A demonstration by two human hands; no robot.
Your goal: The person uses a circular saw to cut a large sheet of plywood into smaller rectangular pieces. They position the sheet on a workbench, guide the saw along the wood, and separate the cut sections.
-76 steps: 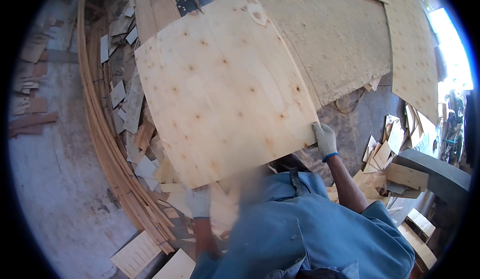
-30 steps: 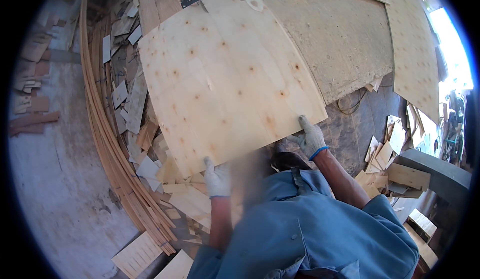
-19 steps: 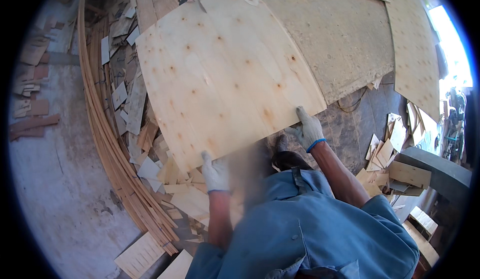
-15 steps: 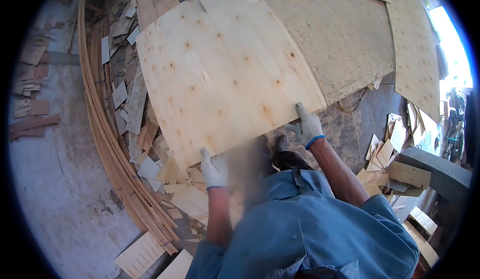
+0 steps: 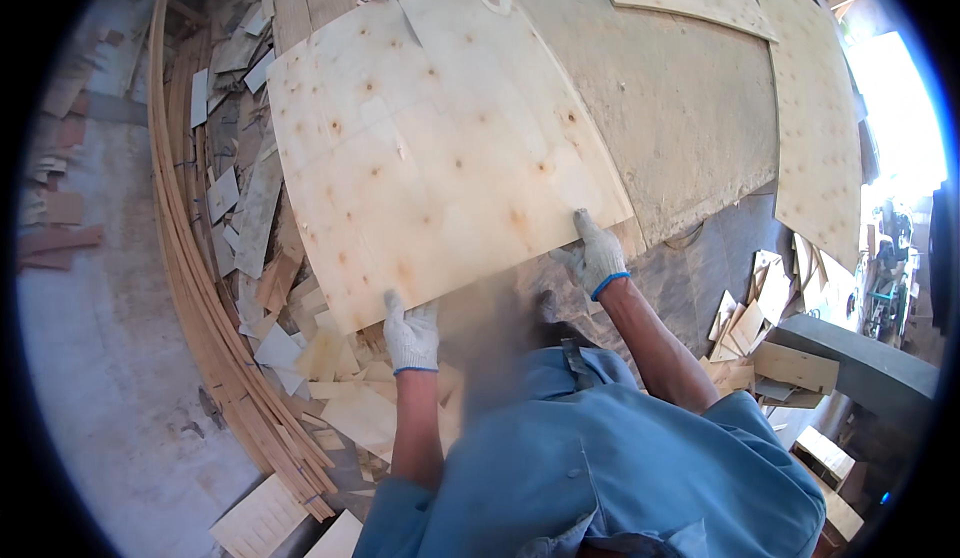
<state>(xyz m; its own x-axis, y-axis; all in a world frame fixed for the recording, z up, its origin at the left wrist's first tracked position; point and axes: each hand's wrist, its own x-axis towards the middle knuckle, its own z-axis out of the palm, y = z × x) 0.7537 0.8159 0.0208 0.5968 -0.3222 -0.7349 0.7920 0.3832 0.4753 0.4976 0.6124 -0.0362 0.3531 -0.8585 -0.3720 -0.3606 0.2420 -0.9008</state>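
Note:
A large, pale plywood sheet (image 5: 440, 148) with scattered brown knots spreads out ahead of me. Its near edge is gripped by both my hands, each in a white knitted glove. My left hand (image 5: 411, 333) holds it close to the near left corner, thumb on top and fingers beneath. Near the right corner, my right hand (image 5: 595, 255) has the edge pinched the same way, its thumb lying on the upper face. The far end of the sheet shows a slit-like dark mark. My fingers under the sheet are partly hidden.
Beyond the sheet on the right lies a wide, dusty board (image 5: 690, 118), with more knotted plywood (image 5: 815, 128) past it. Long wooden strips (image 5: 190, 288) run along the left. Offcuts (image 5: 340, 398) litter the floor around my feet; a grey beam (image 5: 850, 353) stands at right.
The plywood sheet and both gloved hands sit slightly further left in view, along with the surroundings. Both hands keep their hold on the near edge.

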